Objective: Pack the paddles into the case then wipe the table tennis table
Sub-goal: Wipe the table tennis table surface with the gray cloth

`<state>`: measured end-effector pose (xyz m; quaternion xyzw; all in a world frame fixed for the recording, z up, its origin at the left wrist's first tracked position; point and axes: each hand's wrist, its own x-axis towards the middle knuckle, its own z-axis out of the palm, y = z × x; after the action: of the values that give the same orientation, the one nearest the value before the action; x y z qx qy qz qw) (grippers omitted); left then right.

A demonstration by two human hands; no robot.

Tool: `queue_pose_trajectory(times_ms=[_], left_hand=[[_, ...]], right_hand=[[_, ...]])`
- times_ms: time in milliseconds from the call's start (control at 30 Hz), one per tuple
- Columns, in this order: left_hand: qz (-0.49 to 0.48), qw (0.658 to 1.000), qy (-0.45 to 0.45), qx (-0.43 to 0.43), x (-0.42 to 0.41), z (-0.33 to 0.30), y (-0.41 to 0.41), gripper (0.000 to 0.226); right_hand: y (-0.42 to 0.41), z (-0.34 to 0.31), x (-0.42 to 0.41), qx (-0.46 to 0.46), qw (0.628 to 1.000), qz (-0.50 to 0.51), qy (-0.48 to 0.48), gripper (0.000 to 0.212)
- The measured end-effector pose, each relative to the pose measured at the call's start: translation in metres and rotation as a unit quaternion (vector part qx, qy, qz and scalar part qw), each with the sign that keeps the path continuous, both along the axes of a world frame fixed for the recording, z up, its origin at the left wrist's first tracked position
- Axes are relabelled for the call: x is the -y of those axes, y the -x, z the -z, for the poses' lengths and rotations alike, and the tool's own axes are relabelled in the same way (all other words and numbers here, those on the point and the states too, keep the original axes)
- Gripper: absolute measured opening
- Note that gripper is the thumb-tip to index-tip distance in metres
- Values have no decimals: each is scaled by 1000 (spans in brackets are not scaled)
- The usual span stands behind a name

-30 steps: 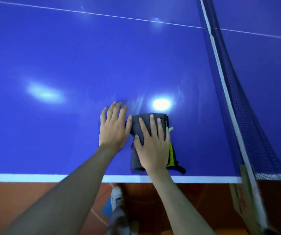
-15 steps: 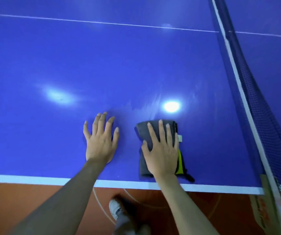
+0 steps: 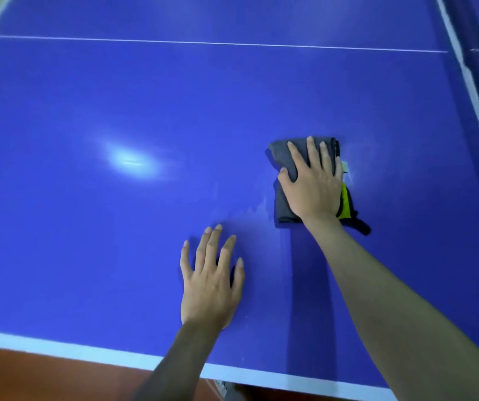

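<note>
We see two hands. The right hand (image 3: 313,186) lies flat on top of one folded dark grey cloth with a bright yellow-green patch (image 3: 286,166). Its fingers are spread out straight and press the cloth down on the table; they do not curl round it. The thumb lies across the left side of the cloth. A small white tag sticks out on the cloth's right side, and a dark strap end pokes out by the wrist.

The left hand (image 3: 210,285) holds nothing. It rests palm down on the bare table, with its fingers straight and spread. It is nearer to us than the cloth and to the left of it, and the two hands are apart.

Both hands are on one big shiny blue table tennis table with white lines (image 3: 116,256). A thin white line (image 3: 203,42) runs across the far part, and a wide white edge stripe (image 3: 58,347) runs along the near side. One dark blue net with a white top band (image 3: 477,91) stands at the right. One bright light spot (image 3: 129,162) shines on the table. Pale smears show on the table near the cloth. Under the near edge we see the orange-brown floor (image 3: 29,377).

We see no paddles and no case in this view.
</note>
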<state>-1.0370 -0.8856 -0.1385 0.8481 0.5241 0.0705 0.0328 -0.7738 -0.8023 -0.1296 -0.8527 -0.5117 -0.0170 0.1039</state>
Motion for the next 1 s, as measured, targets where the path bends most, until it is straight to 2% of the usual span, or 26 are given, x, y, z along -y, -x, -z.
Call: queue_pose_trajectory(times_ms=[167, 367, 533, 700, 800, 1000], left_hand=[[3, 1000, 7, -1, 0, -3, 0, 52], [16, 1000, 21, 7, 1, -5, 1, 52], [1, 994, 48, 95, 0, -12, 2, 63], [23, 975, 63, 211, -2, -23, 13, 50], [52, 982, 36, 177, -19, -31, 36, 44], [68, 997, -13, 16, -67, -16, 124, 51]], right_hand=[[28, -3, 25, -4, 1000, 9, -13, 60], [109, -2, 124, -10, 1000, -14, -7, 58], [170, 1, 186, -14, 999, -8, 33, 64], [223, 1, 237, -24, 999, -9, 43, 66], [232, -1, 239, -19, 998, -4, 57, 66], [211, -3, 171, -11, 998, 4, 58, 61]])
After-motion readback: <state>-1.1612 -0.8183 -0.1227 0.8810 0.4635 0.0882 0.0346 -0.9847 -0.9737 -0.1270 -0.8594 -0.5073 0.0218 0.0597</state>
